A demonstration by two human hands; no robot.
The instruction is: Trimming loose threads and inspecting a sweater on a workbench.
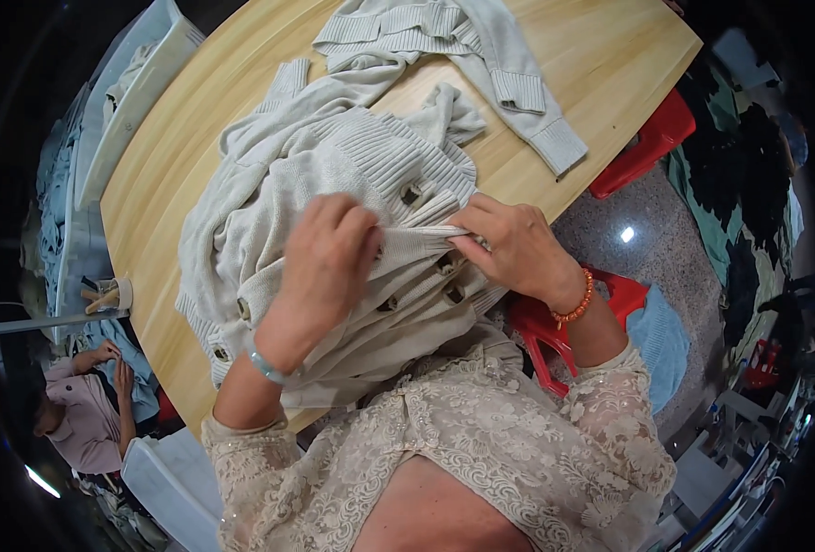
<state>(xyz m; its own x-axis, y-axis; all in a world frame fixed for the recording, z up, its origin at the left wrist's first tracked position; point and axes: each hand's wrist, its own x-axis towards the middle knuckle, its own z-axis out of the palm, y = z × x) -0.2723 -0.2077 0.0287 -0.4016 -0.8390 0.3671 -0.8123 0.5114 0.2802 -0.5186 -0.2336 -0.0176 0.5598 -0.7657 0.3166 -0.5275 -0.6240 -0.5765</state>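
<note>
A light grey knitted cardigan (269, 198) lies bunched at the near side of the table, with dark buttons along its ribbed bands. My right hand (518, 247) is closed on the cardigan's ribbed edge, pinching a fold of it between thumb and fingers. Left of it, my left hand (326, 262) hovers over or rests against the same stretch of band. Its fingers are curled and slightly blurred, and whatever they grip is hidden. One dark button (411, 194) shows just beyond the pinched fold, others nearer to me.
Another grey knit garment (398, 29) lies farther back on the wooden table (173, 156). A white bin (140, 83) stands at the left. A red stool (642, 152) is by the right edge. At lower left, another person (85, 414) handles blue cloth.
</note>
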